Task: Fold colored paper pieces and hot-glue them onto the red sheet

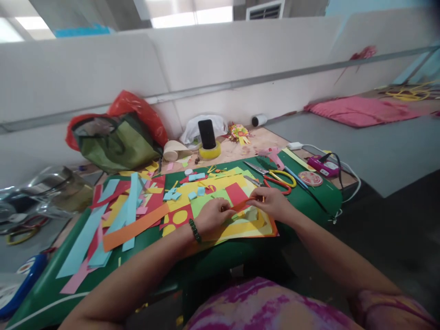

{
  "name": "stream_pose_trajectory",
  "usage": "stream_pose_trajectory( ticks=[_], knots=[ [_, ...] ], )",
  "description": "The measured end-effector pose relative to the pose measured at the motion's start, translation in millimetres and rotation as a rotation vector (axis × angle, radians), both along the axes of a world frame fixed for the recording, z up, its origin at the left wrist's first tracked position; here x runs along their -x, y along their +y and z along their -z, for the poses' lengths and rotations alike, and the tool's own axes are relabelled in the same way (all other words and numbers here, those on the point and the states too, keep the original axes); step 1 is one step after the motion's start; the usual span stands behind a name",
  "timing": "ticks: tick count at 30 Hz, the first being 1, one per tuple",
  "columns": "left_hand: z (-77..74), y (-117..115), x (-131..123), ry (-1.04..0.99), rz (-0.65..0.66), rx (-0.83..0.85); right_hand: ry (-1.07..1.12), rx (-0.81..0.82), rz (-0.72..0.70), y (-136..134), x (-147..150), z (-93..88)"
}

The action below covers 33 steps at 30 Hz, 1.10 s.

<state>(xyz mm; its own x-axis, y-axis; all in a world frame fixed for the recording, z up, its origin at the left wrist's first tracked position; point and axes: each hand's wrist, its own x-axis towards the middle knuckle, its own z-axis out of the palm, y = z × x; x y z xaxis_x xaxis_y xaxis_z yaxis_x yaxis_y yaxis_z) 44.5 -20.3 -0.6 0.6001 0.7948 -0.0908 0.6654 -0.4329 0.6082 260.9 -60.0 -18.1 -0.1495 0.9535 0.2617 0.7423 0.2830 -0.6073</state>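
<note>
Nearest, the wearer's purple-and-white garment [261, 307] was cut off by the lower edge, and a blue object [25, 284] at lower left was cropped too, hard to identify. The left hand [213, 216], with a dark green beaded bracelet [195, 230] at its wrist, and the right hand [273, 202] each pinched the orange paper [241, 205] between thumb and fingers. That piece was over the middle of a stack of coloured sheets [252, 229] on the green mat [325, 195]; the fingers covered its ends, so its full shape could not be told. The hands also hid part of the stack.

Left of them, a long orange strip [134, 230] lay across light blue strips [80, 231], covering parts of them. Just beyond the hands were a red rectangle [235, 194] and small blue pieces [201, 191]. Yellow-handled scissors [287, 177] lay near the right hand, beside a red-handled pair [275, 183] whose blades were partly covered. Farther off were a pink glue gun [273, 157], a purple device [323, 166] with cables, and a phone [206, 133] upright at a yellow tape roll [210, 151]. Behind stood a green bag [117, 142], its contents unclear.
</note>
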Motion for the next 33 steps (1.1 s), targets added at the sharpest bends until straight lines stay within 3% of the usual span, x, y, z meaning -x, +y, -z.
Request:
stream_pose_trajectory(
  ticks=[4,7,10,13,18,22,27,29,33],
  knots=[
    [-12.3,14.0,18.7,-0.082,0.056,0.072,0.060,0.065,-0.117,26.0,6.4,-21.0],
    [-20.0,25.1,34.1,-0.200,-0.002,0.007,0.068,0.179,-0.240,47.8,13.7,-45.0],
    [-19.1,34.4,45.6,-0.358,-0.110,0.039,0.122,0.296,-0.301,65.2,20.2,-69.2],
    [-13.4,39.7,51.7,-0.481,-0.130,0.183,0.151,0.312,-0.356,76.6,24.1,-84.8],
    [-8.6,42.6,53.7,-0.675,-0.173,0.275,0.153,0.208,-0.400,90.5,34.9,-76.6],
    [-5.9,45.1,55.6,-0.636,-0.125,0.405,0.259,0.344,-0.402,95.1,43.9,-58.7],
    [-4.7,48.0,59.3,-0.623,-0.133,0.550,0.471,0.379,-0.341,88.3,46.6,-54.3],
    [-6.2,47.3,59.0,-0.621,-0.148,0.419,0.498,0.355,-0.353,84.4,49.8,-53.7],
    [-9.6,39.5,52.3,-0.384,-0.122,-0.218,0.514,0.278,-0.375,79.1,60.3,-48.1]
  ],
)
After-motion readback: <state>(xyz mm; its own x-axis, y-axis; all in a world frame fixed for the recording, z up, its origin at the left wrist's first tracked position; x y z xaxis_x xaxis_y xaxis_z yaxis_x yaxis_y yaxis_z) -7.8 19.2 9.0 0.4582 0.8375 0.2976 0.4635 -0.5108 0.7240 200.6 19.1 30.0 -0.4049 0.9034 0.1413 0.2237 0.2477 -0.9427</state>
